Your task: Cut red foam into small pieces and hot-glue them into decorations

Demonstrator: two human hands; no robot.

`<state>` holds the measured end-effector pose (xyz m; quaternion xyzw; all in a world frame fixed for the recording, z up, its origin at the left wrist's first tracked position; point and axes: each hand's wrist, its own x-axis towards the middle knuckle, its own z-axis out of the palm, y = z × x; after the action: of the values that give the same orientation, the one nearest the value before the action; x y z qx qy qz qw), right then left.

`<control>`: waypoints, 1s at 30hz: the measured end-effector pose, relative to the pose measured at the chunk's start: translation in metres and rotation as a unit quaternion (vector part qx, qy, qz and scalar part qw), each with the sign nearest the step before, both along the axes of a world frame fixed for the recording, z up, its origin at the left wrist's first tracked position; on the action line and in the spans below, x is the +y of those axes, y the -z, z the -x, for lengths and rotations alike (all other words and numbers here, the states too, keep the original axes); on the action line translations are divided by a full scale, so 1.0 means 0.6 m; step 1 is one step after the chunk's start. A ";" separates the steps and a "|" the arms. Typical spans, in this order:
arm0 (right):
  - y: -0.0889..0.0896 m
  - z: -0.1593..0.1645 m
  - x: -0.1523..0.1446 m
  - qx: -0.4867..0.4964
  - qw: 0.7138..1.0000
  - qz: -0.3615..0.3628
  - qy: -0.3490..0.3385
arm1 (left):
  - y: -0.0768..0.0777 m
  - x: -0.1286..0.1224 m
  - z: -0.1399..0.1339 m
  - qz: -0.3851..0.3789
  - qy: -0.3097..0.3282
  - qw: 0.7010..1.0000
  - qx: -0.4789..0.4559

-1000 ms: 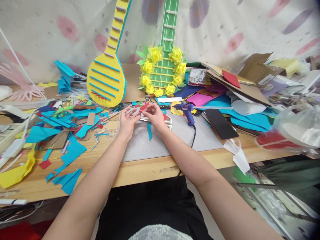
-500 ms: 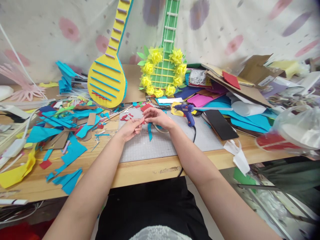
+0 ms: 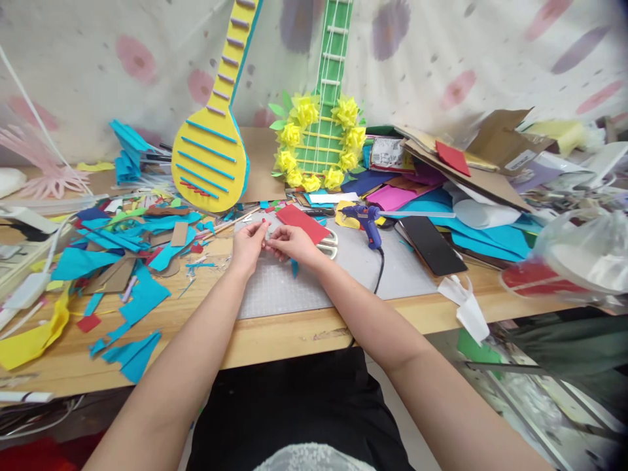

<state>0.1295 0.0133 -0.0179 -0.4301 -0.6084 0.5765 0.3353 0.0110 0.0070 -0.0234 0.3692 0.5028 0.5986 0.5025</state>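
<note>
Over the grey cutting mat (image 3: 318, 284), my left hand (image 3: 249, 245) is closed, with a small red paper piece (image 3: 265, 221) at its fingertips. Close beside it, my right hand (image 3: 290, 243) pinches with thumb and fingers; what they hold is too small to make out. A red paper sheet (image 3: 301, 222) lies just beyond the right hand. The pale handles of a pair of scissors (image 3: 330, 243) show next to that sheet, the rest hidden. A blue paper strip (image 3: 294, 268) peeks out under the right hand.
Blue paper scraps (image 3: 132, 294) cover the table's left side. A yellow paper instrument (image 3: 209, 163) and a green one (image 3: 318, 140) with yellow flowers stand behind. To the right are a blue glue gun (image 3: 366, 219) with its cord, a phone (image 3: 434, 245) and a plastic-bagged cup (image 3: 544, 275).
Both hands have shifted left, and their fingertips have drawn slightly apart. More of the red sheet and the scissors' handles now shows.
</note>
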 end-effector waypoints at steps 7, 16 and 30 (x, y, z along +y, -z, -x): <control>0.005 -0.014 0.011 -0.034 0.998 -0.043 0.037 | 0.000 -0.006 -0.001 0.003 0.021 0.999 0.047; 0.011 -0.014 0.011 -0.124 0.984 -0.122 0.033 | 0.014 -0.001 0.012 -0.079 -0.046 0.973 0.213; 0.016 -0.012 0.009 -0.096 0.989 -0.111 0.030 | -0.002 -0.012 0.010 -0.131 -0.060 0.898 0.417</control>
<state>0.1365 0.0187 -0.0275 -0.4616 -0.6848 0.4513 0.3381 0.0049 -0.0003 -0.0220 0.6165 0.6042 0.4797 0.1572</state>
